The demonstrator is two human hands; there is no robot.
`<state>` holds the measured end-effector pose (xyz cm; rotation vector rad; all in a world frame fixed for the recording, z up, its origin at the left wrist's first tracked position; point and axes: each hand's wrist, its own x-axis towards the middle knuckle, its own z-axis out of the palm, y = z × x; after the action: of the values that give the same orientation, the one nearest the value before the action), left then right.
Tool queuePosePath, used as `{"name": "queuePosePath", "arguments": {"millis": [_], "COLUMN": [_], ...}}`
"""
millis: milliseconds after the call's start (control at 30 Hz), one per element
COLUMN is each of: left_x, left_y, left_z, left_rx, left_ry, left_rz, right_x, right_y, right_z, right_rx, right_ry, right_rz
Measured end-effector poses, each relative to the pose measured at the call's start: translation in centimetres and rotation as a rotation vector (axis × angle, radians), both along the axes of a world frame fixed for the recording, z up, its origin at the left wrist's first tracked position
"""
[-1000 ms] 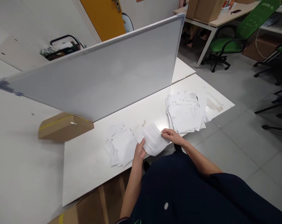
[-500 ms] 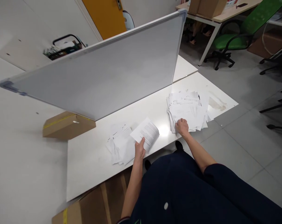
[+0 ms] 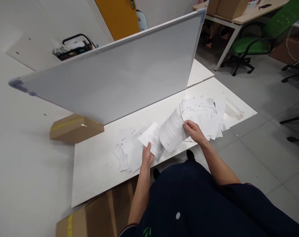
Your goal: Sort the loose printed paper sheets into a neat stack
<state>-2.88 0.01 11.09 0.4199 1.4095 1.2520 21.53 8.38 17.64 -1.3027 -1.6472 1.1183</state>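
Observation:
My left hand (image 3: 147,154) is closed on printed paper (image 3: 153,138), thumb on top, near the front edge of the white table (image 3: 90,177). Whether it is one sheet or several I cannot tell. Between thumb and fingers, my right hand (image 3: 193,131) pinches another printed sheet (image 3: 172,131), which curves in the air and reaches the paper in my left hand. Behind and right of that hand lies an untidy paper pile (image 3: 201,112). A smaller, loosely spread paper pile (image 3: 131,153) lies left of my left hand.
A large whiteboard (image 3: 119,69) stands along the table's back. Cardboard boxes are at its left end (image 3: 75,130) and below the table's front (image 3: 97,214). A green chair (image 3: 253,46) and a desk (image 3: 234,20) stand at the far right. A person's feet show under that desk.
My right hand has lifted a printed sheet from the right pile and brought it left, beside the paper in my left hand. My left hand keeps its hold. The view has shifted slightly.

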Motion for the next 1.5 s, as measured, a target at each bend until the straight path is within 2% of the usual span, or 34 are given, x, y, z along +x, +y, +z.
{"name": "queuePosePath", "arguments": {"millis": [67,167,300,467,633,700,800,833,900,1100,1233,1333,1500], "left_x": [0.1,0.3,0.6,0.9,0.6,0.3,0.1,0.0,0.1,0.3,0.3,0.3,0.2], "left_y": [0.1,0.1,0.0,0.0,-0.1,-0.2,-0.4,-0.5,-0.6,-0.7,-0.9,-1.1,-1.1], "left_z": [0.4,1.1,1.8,2.1,2.0,2.0,1.9,1.8,1.5,-0.2,-1.5,-2.4,-2.6], "left_rx": [0.002,0.050,0.106,0.117,0.169,0.186,0.205,0.207,0.205,0.244,0.280,0.237,0.233], "left_ry": [-0.107,-0.253,-0.302,-0.198,-0.003,0.131,0.282,0.303,0.311,0.296,0.375,0.407,0.425], "left_rz": [0.032,0.062,0.062,0.016,-0.067,-0.151,-0.250,-0.251,-0.211,-0.110,-0.191,-0.234,-0.210], "right_x": [-1.0,-2.3,-3.5,-4.7,-4.4,-4.1,-4.0,-4.1,-4.3,-4.6,-4.5,-4.5,-4.5], "right_y": [0.0,-0.2,-0.8,-1.8,-1.4,-0.9,-0.4,-0.4,-0.5,-1.4,-1.7,-1.8,-1.7], "right_z": [-1.2,-3.8,-5.8,-6.4,-6.0,-5.6,-5.1,-5.1,-5.4,-8.0,-10.2,-11.4,-12.0], "right_rx": [-0.086,-0.158,-0.183,-0.208,-0.148,-0.194,-0.361,-0.395,-0.398,-0.275,-0.227,-0.264,-0.261], "right_ry": [0.059,0.031,-0.020,-0.066,-0.087,0.016,0.230,0.282,0.330,0.295,0.236,0.199,0.189], "right_rz": [0.022,-0.010,-0.059,-0.005,-0.014,0.086,0.309,0.331,0.288,0.172,0.169,0.194,0.181]}}
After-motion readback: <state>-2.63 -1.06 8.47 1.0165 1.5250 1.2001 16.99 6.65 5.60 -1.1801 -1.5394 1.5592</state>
